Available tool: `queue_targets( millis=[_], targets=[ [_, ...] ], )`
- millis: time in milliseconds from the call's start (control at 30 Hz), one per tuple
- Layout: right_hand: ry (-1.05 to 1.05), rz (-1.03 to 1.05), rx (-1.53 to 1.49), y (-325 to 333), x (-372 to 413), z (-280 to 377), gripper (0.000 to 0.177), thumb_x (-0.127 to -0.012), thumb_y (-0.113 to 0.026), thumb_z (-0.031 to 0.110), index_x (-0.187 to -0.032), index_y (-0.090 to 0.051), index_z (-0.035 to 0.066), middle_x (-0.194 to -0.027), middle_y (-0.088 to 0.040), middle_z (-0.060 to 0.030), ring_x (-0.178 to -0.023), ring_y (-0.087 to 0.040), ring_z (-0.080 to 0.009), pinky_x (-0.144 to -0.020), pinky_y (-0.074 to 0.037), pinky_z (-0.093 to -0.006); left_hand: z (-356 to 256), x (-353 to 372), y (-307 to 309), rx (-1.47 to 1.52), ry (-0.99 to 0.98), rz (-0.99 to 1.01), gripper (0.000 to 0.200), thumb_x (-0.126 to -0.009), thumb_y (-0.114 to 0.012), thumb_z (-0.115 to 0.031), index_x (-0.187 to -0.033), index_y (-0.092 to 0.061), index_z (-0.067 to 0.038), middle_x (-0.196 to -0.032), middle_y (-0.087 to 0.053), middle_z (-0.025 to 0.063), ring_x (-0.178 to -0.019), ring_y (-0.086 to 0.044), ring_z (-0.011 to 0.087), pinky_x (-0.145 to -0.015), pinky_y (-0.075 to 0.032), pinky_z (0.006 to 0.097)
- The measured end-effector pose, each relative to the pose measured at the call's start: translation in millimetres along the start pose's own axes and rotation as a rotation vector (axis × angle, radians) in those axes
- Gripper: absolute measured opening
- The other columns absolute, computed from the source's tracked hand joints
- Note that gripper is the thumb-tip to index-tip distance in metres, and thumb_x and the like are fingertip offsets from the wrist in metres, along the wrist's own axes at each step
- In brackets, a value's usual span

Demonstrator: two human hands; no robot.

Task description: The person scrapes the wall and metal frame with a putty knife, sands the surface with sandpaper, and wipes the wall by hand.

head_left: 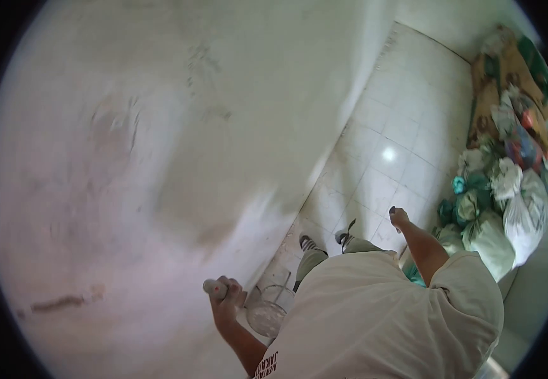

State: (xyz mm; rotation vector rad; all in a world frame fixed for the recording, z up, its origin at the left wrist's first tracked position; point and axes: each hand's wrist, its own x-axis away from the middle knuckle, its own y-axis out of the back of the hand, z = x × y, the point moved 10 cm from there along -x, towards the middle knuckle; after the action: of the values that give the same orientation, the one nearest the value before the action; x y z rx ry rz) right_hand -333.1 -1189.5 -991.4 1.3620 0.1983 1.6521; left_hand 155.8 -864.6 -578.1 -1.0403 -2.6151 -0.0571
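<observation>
Surroundings: a white plastered wall [128, 139], scuffed and stained, fills the left of my view. It meets a pale tiled floor [407, 120] that runs off to the upper right. A heap of tied bags [508, 189] lies against the far right edge of the floor.

Left hand [225, 304]: I see the forearm raised from the lower edge of the view, bent at the wrist toward the wall. The fingers are wrapped firmly round a small grey cylinder [215, 288]. Its rounded end sticks out above the knuckles, close to the wall face. I cannot tell what the cylinder belongs to.

Clear container [267, 312]: it stands on the floor at the foot of the wall, just beside the left hand and in front of the person's feet.

Right hand [399, 218]: the arm is held out from the body, elbow bent, reaching over the floor toward the bags. The hand is small in view, and I cannot tell whether the fingers are closed or merely slack. Nothing is seen in it.
</observation>
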Motion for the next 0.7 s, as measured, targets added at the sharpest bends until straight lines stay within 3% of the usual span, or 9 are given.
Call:
queue_targets(
  millis=[33,133,200,267,367,500,567,633,700],
  targets=[
    [-0.002,-0.051,-0.017,-10,2,-2,0.022,-0.085,-0.054,0.021,-0.093,-0.067,0.005,-0.082,-0.068,-0.0209,-0.064,-0.068,-0.0331,-0.045,-0.054,-0.0435,-13,-12,-1,-0.066,-0.017,0.055,0.029,-0.081,-0.074,-0.012,-0.072,-0.047,-0.01,-0.065,-0.048,-0.0003,-0.054,-0.04,0.0082,-0.049,-0.028,0.0242],
    [0.155,-0.101,-0.055,-51,10,18,0.023,-0.085,-0.055,0.016,-0.101,-0.067,0.004,-0.095,-0.069,-0.0216,-0.087,-0.068,-0.0367,-0.075,-0.055,-0.045,-51,-43,-27,-0.12,-0.009,0.258,0.037,-0.08,-0.078,-0.022,-0.069,-0.046,-0.008,-0.06,-0.047,0.0009,-0.053,-0.041,0.0106,-0.048,-0.031,0.0261],
    [0.405,-0.16,-0.125,-75,29,56,0.029,-0.084,-0.052,0.014,-0.107,-0.065,0.003,-0.104,-0.067,-0.0221,-0.102,-0.064,-0.0366,-0.088,-0.051,-0.0455,-79,-59,-61,-0.026,-0.206,0.452,0.039,-0.082,-0.077,-0.027,-0.067,-0.045,-0.009,-0.059,-0.047,0.0017,-0.052,-0.042,0.0133,-0.048,-0.033,0.0283],
    [0.525,-0.153,-0.243,-88,52,94,0.033,-0.083,-0.053,0.012,-0.112,-0.065,0.004,-0.106,-0.068,-0.0199,-0.104,-0.063,-0.0372,-0.091,-0.048,-0.0449,-97,-68,-93,0.017,-0.332,0.626,0.042,-0.083,-0.075,-0.031,-0.066,-0.044,-0.01,-0.057,-0.047,0.0024,-0.052,-0.043,0.0158,-0.049,-0.035,0.0304],
    [0.445,-0.087,-0.419,-111,67,123,0.035,-0.083,-0.055,0.012,-0.116,-0.063,0.002,-0.106,-0.068,-0.0195,-0.102,-0.064,-0.036,-0.089,-0.049,-0.0428,-133,-85,-140,-0.049,-0.471,0.796,0.045,-0.087,-0.071,-0.036,-0.063,-0.042,-0.012,-0.055,-0.047,0.0021,-0.053,-0.047,0.0187,-0.05,-0.04,0.0323],
    [0.322,-0.018,-0.828,-141,63,147,0.03,-0.083,-0.057,0.013,-0.108,-0.065,0.0,-0.089,-0.068,-0.0131,-0.081,-0.064,-0.0204,-0.074,-0.05,-0.0341,-184,-90,-205,-0.158,-0.674,0.868,0.047,-0.087,-0.07,-0.042,-0.062,-0.041,-0.012,-0.056,-0.047,0.0007,-0.058,-0.055,0.0207,-0.059,-0.049,0.0367],
    [0.216,0.104,-0.991,-175,36,155,0.026,-0.084,-0.057,0.013,-0.105,-0.066,0.0,-0.082,-0.065,-0.008,-0.073,-0.061,-0.0156,-0.067,-0.048,-0.0322,-176,-114,-233,-0.23,-0.609,0.834,0.048,-0.086,-0.07,-0.043,-0.062,-0.042,-0.012,-0.058,-0.048,0.0008,-0.062,-0.056,0.0211,-0.062,-0.05,0.0383],
    [-0.047,0.19,-1.199,-211,12,158,0.025,-0.086,-0.057,0.013,-0.105,-0.064,-0.002,-0.085,-0.066,-0.0084,-0.075,-0.061,-0.015,-0.069,-0.049,-0.0299,-159,-139,-253,-0.339,-0.499,0.795,0.047,-0.085,-0.071,-0.044,-0.063,-0.044,-0.011,-0.061,-0.05,0.0024,-0.069,-0.058,0.022,-0.067,-0.052,0.0409],
    [-0.251,0.221,-1.278,-236,1,166,0.019,-0.088,-0.056,0.013,-0.098,-0.065,-0.001,-0.085,-0.066,-0.0073,-0.077,-0.061,-0.0154,-0.068,-0.048,-0.0299,-134,-150,-247,-0.47,-0.298,0.864,0.046,-0.084,-0.069,-0.047,-0.069,-0.042,-0.014,-0.073,-0.048,0.0049,-0.081,-0.051,0.0243,-0.075,-0.045,0.0464]
  ],
)
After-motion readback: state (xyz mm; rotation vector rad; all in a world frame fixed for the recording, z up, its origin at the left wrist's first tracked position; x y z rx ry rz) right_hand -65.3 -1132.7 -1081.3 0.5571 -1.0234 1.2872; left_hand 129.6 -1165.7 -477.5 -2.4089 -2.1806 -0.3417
